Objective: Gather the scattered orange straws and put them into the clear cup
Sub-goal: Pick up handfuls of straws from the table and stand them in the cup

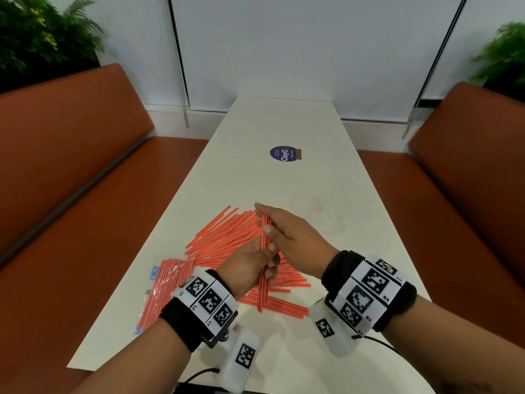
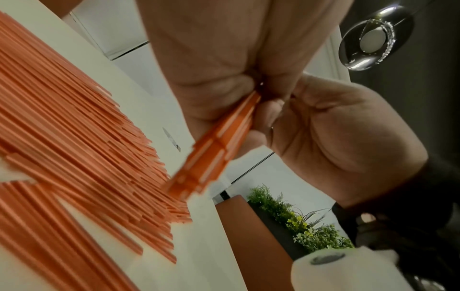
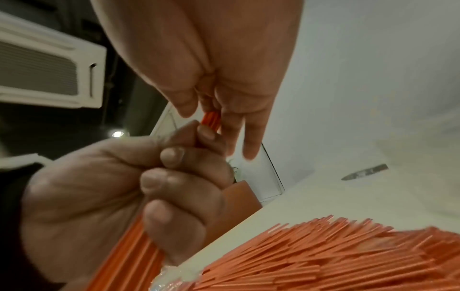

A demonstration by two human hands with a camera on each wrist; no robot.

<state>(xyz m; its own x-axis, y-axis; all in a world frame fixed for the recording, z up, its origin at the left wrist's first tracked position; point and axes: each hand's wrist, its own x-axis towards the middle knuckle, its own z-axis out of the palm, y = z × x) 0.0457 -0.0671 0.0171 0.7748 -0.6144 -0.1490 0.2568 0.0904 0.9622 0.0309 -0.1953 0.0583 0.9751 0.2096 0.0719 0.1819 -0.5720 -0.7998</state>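
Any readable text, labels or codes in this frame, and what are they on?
"ClayG", last letters unclear: round dark blue sticker on the white table; its smaller lines are too small to read.
Wristband markers: black-and-white square codes, tiny characters beside them unreadable.
Straw packet: blue label, unreadable.

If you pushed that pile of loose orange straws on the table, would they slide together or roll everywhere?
The loose straws look thin and round, so they would probably roll and fan out. The small bundle stays straight between the left hand and right hand, so it seems fairly stiff and light.

A white table [image 1: 284, 123] bears a round purple sticker [image 1: 282, 153], flanked by orange benches [image 1: 71, 166].
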